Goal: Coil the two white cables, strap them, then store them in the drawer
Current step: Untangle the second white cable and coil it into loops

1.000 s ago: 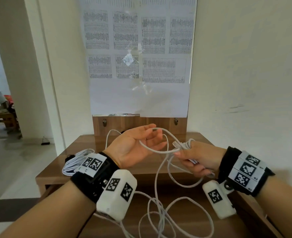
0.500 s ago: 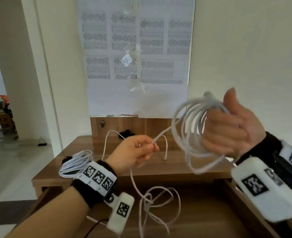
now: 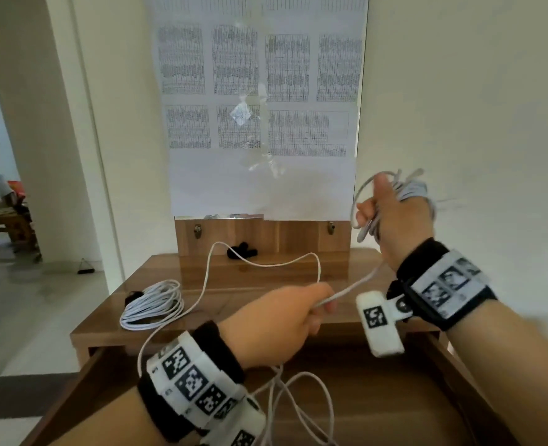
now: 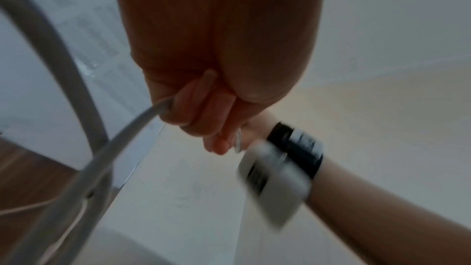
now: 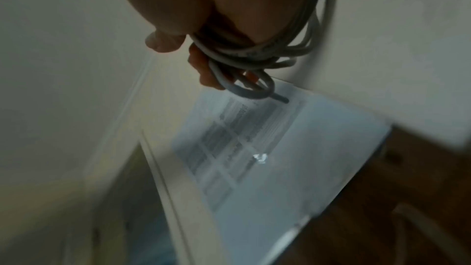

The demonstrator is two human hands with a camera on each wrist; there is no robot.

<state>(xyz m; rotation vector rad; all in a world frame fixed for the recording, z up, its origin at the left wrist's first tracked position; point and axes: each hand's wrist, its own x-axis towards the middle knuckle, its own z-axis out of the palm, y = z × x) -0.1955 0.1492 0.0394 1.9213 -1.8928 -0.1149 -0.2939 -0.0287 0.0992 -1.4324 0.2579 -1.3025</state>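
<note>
At the far left of the head view, a doorway opens onto a tiled floor [image 3: 40, 294]. Just right of it, on the left part of a wooden table [image 3: 266, 278], a coiled white cable [image 3: 153, 304] lies flat, with a small black strap [image 3: 132, 297] touching its left edge. Near the back centre of the table, against a wooden backboard [image 3: 263, 235], sits a second black strap [image 3: 242, 251]. Above the backboard, a large printed sheet [image 3: 259, 101] of tables covers the wall.

Low in the centre, the left hand [image 3: 275, 326] is curled into a fist around the loose cable [image 3: 208, 272]; the left wrist view shows the cable leaving the closed fingers [image 4: 201, 108]. From this hand one stretch arches up over the table and comes back down past the left wrist, further loops hang below it over the open drawer [image 3: 378, 397] in front of the table, and a taut stretch runs up to the right.

At the right, raised in front of the pale wall, the right hand [image 3: 395, 214] grips several turns of the same cable wound around it. In the blurred right wrist view, the loops wrap the hand [image 5: 203, 7] and pass under its bent fingers [image 5: 201, 63]. Both wrists wear black bands with white printed markers.
</note>
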